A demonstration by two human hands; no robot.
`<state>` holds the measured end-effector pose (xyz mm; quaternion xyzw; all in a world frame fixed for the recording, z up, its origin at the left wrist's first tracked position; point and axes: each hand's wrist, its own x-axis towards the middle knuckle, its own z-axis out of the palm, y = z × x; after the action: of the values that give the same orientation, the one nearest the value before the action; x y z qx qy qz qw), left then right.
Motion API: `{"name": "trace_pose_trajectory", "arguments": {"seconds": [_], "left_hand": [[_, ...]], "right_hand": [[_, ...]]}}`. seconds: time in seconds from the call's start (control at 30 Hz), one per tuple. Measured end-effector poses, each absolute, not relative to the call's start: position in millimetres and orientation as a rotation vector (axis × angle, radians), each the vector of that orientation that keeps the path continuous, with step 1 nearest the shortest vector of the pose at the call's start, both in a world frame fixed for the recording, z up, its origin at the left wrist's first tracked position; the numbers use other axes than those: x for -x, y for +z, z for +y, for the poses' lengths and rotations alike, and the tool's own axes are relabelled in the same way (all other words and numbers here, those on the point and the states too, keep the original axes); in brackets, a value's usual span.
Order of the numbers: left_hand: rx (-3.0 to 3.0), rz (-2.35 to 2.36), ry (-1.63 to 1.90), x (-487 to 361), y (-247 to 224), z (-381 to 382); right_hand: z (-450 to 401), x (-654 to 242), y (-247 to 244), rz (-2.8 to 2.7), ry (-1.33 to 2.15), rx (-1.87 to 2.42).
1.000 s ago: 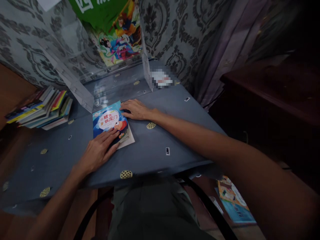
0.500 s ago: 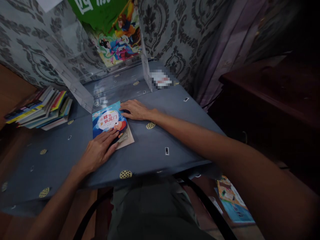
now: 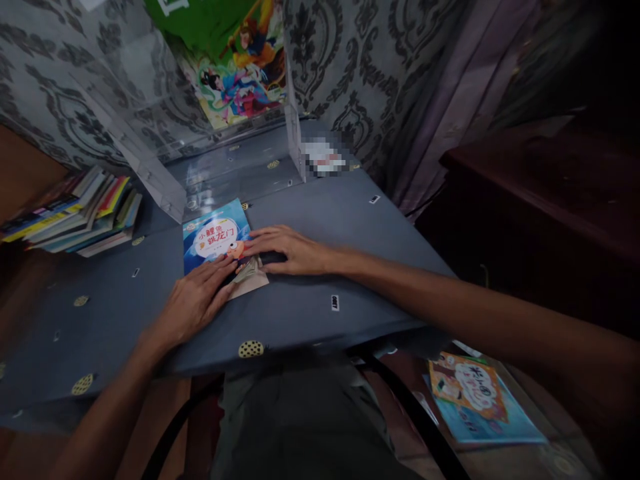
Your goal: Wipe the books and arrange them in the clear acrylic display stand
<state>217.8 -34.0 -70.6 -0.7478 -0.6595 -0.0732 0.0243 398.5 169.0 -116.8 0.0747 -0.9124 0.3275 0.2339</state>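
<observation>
A thin picture book (image 3: 210, 233) with a blue cover and red Chinese lettering lies on the cloth-covered table (image 3: 295, 307). Its lower right cover corner is raised, so the pages beneath show. My left hand (image 3: 200, 287) rests flat over the book's lower left part, fingers stretched out. At the book's right edge is my right hand (image 3: 295, 250), fingers extended and thumb apart, with the fingertips touching the cover near the raised corner.
Behind the book stands a clear acrylic stand (image 3: 160, 187) holding a large green illustrated book (image 3: 240, 73). Stacked books (image 3: 85, 207) sit at the left. A blurred-out white item (image 3: 325, 158) lies back right. More picture books (image 3: 483, 400) are low at the right, beside a dark red cabinet (image 3: 540, 180).
My right hand has slid down along the book's right edge, from its upper right corner to near the raised corner. My left hand stays on the cover.
</observation>
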Motion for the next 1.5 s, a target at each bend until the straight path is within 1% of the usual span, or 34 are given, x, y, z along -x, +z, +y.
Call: {"name": "trace_pose_trajectory", "arguments": {"seconds": [0.3, 0.7, 0.93, 1.5], "left_hand": [[2.328, -2.050, -0.213, -218.1, -68.8, -33.8], [2.313, -1.930, -0.225, -219.7, -75.3, -33.9], [2.320, -1.944, -0.213, -217.1, -76.8, -34.8], [2.322, -1.890, -0.255, -218.3, -78.6, -34.8]], "right_hand": [[159.7, -393.6, -109.2, -2.277, 0.965, -0.298], [159.0, -394.3, -110.2, -2.400, 1.077, -0.287], [162.4, -396.2, -109.9, -2.450, 1.141, -0.323], [166.8, -394.1, -113.7, -2.445, 1.155, -0.390]]}}
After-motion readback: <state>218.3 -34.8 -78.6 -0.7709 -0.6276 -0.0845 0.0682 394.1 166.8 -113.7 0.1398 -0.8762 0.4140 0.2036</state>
